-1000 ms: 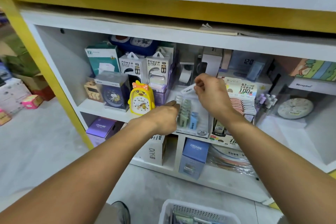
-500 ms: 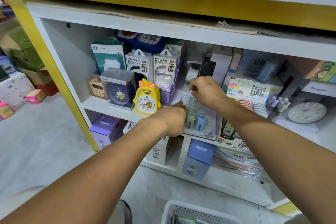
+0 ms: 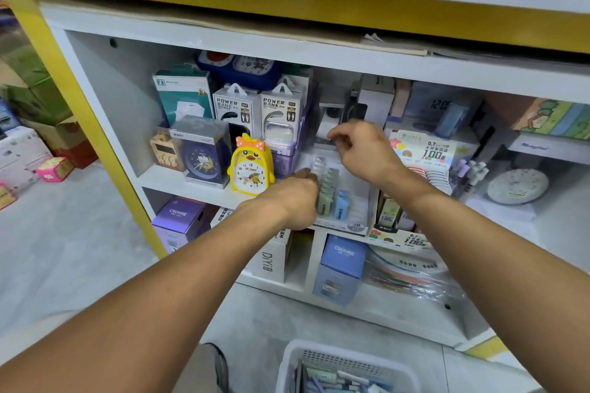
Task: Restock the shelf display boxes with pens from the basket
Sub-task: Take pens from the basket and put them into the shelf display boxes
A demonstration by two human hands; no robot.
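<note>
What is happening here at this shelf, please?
A person is restocking a white display box on the middle shelf. The left hand holds the box's left edge, and the right hand, fingers curled, hovers above its back rows. A basket with more pens waits on the floor below.

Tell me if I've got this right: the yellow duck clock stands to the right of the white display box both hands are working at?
Not quite. In the head view the yellow duck clock stands to the left of the white display box, beside the left hand.
</note>
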